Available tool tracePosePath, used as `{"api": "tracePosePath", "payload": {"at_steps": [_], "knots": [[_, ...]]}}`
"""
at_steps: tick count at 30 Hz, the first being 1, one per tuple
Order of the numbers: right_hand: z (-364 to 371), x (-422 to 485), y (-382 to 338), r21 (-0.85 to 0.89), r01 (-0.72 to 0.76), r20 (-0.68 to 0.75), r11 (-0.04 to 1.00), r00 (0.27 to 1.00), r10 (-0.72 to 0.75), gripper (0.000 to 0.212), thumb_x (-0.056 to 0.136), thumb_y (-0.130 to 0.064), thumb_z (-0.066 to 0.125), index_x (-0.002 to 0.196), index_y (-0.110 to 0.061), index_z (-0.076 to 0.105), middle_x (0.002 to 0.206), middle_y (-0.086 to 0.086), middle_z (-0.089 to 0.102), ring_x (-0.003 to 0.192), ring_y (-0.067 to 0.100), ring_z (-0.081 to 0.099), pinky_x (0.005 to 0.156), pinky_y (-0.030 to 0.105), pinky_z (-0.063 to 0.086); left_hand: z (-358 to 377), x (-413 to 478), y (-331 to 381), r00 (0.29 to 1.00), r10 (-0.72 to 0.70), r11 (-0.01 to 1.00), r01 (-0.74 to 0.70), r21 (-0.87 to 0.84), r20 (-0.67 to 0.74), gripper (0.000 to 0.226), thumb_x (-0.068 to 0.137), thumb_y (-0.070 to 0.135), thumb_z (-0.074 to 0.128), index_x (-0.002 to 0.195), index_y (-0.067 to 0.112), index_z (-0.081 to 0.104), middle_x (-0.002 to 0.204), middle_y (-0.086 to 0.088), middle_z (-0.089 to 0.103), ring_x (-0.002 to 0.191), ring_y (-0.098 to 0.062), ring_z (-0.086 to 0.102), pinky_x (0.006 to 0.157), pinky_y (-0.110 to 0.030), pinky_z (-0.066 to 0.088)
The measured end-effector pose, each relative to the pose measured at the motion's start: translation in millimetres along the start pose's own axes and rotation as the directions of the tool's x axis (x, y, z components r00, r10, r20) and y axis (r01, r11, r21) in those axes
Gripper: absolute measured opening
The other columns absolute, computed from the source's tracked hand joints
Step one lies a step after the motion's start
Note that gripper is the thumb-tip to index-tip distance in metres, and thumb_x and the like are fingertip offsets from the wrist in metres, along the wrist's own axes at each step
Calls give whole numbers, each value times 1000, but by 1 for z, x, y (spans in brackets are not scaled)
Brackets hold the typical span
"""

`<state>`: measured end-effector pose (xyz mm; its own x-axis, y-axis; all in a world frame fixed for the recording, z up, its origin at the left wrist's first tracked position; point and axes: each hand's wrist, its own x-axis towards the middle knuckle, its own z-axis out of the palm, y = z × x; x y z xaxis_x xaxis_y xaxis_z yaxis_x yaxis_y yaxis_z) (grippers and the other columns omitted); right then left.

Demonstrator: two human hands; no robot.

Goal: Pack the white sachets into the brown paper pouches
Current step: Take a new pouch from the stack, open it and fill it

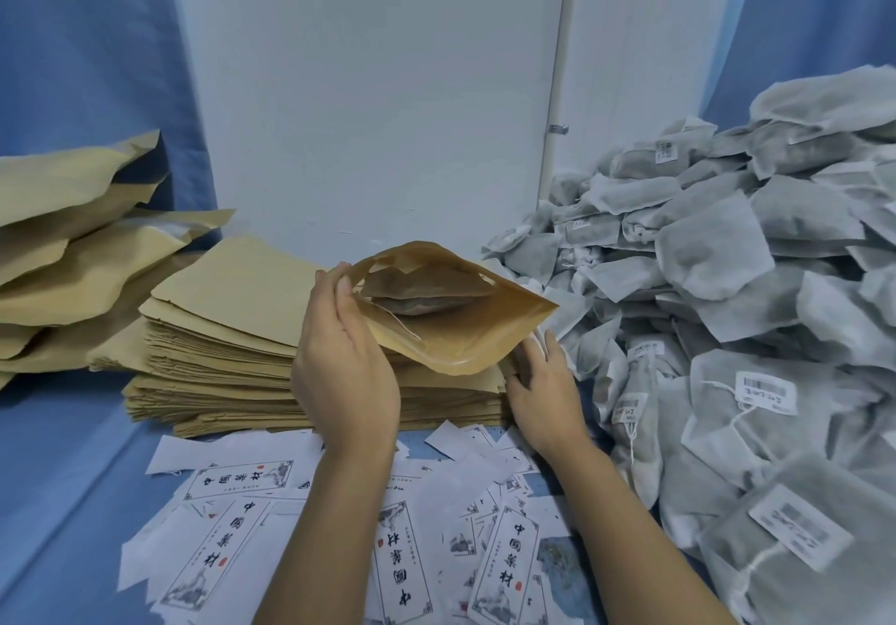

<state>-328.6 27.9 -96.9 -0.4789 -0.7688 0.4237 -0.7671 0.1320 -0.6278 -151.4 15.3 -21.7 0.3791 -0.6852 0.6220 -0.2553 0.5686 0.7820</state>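
While left hand (pixel 345 363) grips pouch (pixel 477 321), right hand (pixel 544 388) splays.

A surface covered with blue cloth (pixel 63 479) carries everything. Just behind the left hand (pixel 344 367) and the right hand (pixel 543 392) stands a stack of flat brown pouches (pixel 218 333). Well to the left of the left hand lies a pile of fuller brown pouches (pixel 63 256). To the right of the right hand spreads a heap of white sachets (pixel 727 285). Printed paper labels (pixel 232 518) lie scattered under the forearms.

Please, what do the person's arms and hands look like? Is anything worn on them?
The left forearm and right forearm are bare; no sleeve shows. The left hand and right hand wear no gloves, and no ring, watch or bracelet is visible.
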Motion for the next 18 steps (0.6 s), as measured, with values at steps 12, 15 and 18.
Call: {"api": "tracePosePath", "payload": {"at_steps": [12, 15, 18], "knots": [[-9, 0, 1, 129, 12, -189, 992, 982, 12, 62, 92, 9, 37, 144, -26, 41, 143, 5, 45, 119, 18, 52, 101, 24, 37, -7, 9, 3, 992, 23, 999, -26, -27, -123, 37, 101, 27, 34, 117, 9, 62, 107, -13, 69, 98, -31, 64, 72, -19, 38], [-17, 2, -14, 216, 132, -328, 967, 943, -55, 61, 95, 8, 39, 145, -27, 40, 139, 2, 50, 127, 22, 48, 102, 32, 41, -10, 12, 6, 984, 8, 999, -17, -46, -176, 39, 101, 28, 34, 120, 8, 61, 111, -13, 68, 107, -30, 62, 81, -23, 42], [-23, 4, -37, 436, 191, -360, 880, 932, -23, 50, 99, -7, 42, 140, -36, 43, 105, -35, 60, 79, 10, 62, 70, 17, 45, -13, 15, 7, 973, -2, 997, -16, -76, -230, 39, 101, 26, 34, 120, 6, 61, 111, -13, 69, 108, -31, 62, 82, -22, 43]]}}
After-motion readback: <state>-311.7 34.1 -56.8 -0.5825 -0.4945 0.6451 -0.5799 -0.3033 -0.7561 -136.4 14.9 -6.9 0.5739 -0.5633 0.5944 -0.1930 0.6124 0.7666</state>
